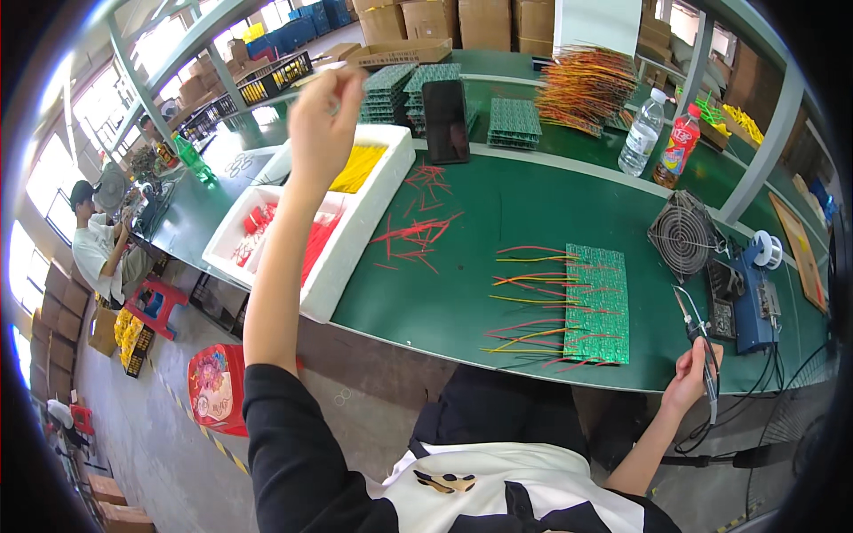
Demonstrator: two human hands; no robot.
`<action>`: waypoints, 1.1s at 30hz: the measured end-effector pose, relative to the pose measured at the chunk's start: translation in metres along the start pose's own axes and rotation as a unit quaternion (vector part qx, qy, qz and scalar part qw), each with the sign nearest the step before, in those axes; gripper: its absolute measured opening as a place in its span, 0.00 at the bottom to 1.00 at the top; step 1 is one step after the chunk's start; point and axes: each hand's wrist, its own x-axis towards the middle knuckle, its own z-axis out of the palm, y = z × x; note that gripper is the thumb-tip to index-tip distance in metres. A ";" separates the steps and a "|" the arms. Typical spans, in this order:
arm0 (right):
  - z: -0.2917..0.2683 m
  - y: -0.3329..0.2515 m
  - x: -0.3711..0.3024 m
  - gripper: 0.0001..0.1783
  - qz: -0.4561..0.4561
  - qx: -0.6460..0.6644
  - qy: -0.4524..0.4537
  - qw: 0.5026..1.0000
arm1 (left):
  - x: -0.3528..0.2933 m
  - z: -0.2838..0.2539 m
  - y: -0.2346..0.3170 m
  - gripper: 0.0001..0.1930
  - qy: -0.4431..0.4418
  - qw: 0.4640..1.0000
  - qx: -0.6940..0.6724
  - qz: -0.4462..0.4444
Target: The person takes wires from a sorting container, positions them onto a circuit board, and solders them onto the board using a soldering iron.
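My right hand (688, 373), at the bench's front right, is closed round a soldering iron (697, 330). Its thin metal tip slants up and left over the bench. Raised high at the left, my left hand (322, 120) has its fingers curled together above the white foam box (362, 240); whatever they may pinch is too small to make out. Between the hands lies a green circuit board panel (609, 306), with red and yellow wires (531, 298) sticking out past its left side. Loose red wires (418, 233) are strewn beside the box.
Yellow wires (359, 167) fill one box compartment. Behind stand a phone (445, 123), stacked boards (514, 122), a wire heap (586, 89) and two bottles (641, 138). A fan (682, 235) and blue soldering station (753, 298) flank the right. Another person (99, 244) sits far left.
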 end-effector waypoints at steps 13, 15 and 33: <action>0.005 -0.001 -0.002 0.08 0.006 -0.036 -0.004 0.999 | -0.094 0.038 -0.174 0.08 -0.219 0.932 0.168 -0.236; 0.007 -0.001 -0.002 0.08 0.005 -0.036 0.007 0.999 | -0.095 0.039 -0.182 0.08 -0.188 0.929 0.163 -0.273; 0.001 0.000 -0.001 0.08 -0.009 -0.043 -0.015 0.999 | -0.081 0.018 -0.168 0.12 0.003 0.838 -0.265 -0.477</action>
